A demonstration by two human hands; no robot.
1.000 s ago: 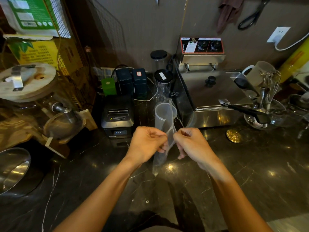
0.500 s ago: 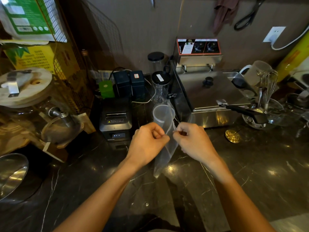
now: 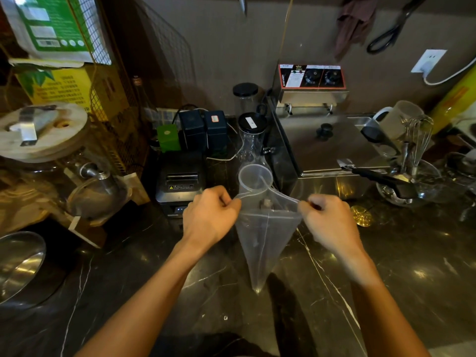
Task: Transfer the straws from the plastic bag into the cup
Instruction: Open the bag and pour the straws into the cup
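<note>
The plastic bag (image 3: 265,240) is clear, thin film, faintly hazy. Behind it, at twelve o'clock, the cup (image 3: 255,180) is translucent frosted plastic. The countertop (image 3: 386,266) is glossy dark veined stone. At two o'clock the fryer (image 3: 327,148) is brushed steel; at nine o'clock sits a pale wooden lid (image 3: 43,130).

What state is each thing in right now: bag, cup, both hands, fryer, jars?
Bag: mouth pulled open, hanging point down.
Cup: upright, open, behind the bag.
Left hand: pinching the bag's left edge.
Right hand: pinching the bag's right edge.
Fryer: lid on.
Jars: black lids on.
</note>
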